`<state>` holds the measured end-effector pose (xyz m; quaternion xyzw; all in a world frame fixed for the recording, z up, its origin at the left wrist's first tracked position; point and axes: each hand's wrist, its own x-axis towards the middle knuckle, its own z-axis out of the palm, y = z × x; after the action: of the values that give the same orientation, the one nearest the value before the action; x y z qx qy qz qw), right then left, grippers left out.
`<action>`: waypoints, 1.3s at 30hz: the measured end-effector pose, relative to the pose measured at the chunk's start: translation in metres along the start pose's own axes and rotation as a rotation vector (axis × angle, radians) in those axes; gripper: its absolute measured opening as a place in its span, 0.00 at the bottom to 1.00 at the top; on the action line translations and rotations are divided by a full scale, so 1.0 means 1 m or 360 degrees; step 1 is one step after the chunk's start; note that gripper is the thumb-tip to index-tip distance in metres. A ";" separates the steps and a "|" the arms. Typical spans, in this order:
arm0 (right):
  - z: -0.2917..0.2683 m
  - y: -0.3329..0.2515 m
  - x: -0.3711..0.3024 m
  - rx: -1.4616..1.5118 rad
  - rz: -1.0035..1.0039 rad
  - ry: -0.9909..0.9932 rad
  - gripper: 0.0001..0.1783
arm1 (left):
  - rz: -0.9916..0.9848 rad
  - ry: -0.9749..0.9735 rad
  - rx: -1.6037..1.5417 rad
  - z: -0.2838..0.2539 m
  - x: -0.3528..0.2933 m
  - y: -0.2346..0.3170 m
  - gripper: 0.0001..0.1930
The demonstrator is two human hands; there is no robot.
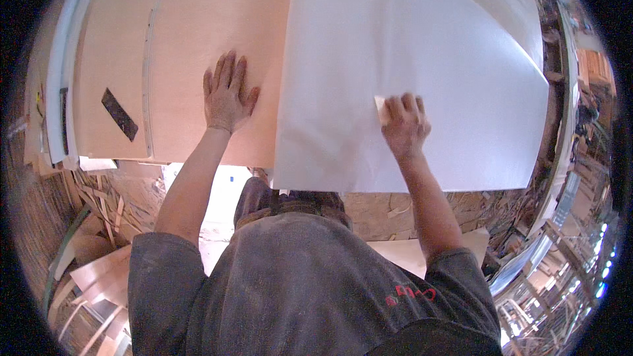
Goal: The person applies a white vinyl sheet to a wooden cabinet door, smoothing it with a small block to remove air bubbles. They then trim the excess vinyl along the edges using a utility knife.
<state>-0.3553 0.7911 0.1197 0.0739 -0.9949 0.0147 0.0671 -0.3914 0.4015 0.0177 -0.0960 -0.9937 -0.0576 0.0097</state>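
Note:
A glossy white sheet (461, 105) covers the right part of a tan wooden board (188, 20), its straight left edge running away from me. My left hand (229, 95) lies flat on the bare board, left of that edge, fingers stretched and slightly apart, holding nothing. Curled over the sheet, my right hand (405, 122) grips a small pale, flat piece (380, 109) that looks like a scraper. Only its left end shows; the fingers hide the remainder. Faint creases run through the sheet between the hands.
On the board's left side lies a short dark strip (120, 115). Wood scraps (109, 201) litter the floor at lower left, near a wooden board (105, 277). More timber and clutter (560, 250) stand at the right. The work surface's near edge crosses just before my body.

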 end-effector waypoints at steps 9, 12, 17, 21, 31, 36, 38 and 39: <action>0.061 0.049 0.317 -0.0292 0.0072 0.0049 0.11 | -0.0044 -0.0003 -0.0104 -0.009 -0.003 -0.003 0.40; 0.075 0.076 0.380 -0.0203 -0.0038 -0.0047 0.17 | -0.0053 -0.0016 -0.0140 -0.011 -0.006 -0.001 0.40; 0.074 0.082 0.403 0.0256 -0.0328 0.0444 0.10 | -0.0119 -0.0054 -0.0117 -0.008 -0.014 -0.008 0.40; 0.049 0.106 0.319 -0.0043 -0.0077 0.0047 0.10 | 0.0005 0.0125 -0.0043 0.005 0.000 -0.008 0.39; -0.018 -0.005 -0.005 -0.0066 0.0075 -0.0340 0.07 | 0.0073 0.0299 0.0076 0.018 0.003 -0.011 0.38; -0.047 -0.056 -0.161 0.0026 0.0037 -0.0675 0.06 | 0.0045 0.0203 0.0152 0.023 0.010 -0.006 0.38; -0.039 -0.063 -0.232 0.0148 -0.0027 -0.0683 0.07 | 0.0054 0.0179 0.0128 0.026 0.012 -0.003 0.39; -0.035 -0.061 -0.254 0.0319 -0.0034 -0.0583 0.07 | 0.0051 0.0160 0.0110 0.024 0.011 0.000 0.39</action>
<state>-0.0927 0.7694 0.1207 0.0922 -0.9832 0.0992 -0.1226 -0.4028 0.4064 -0.0061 -0.1086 -0.9916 -0.0278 0.0639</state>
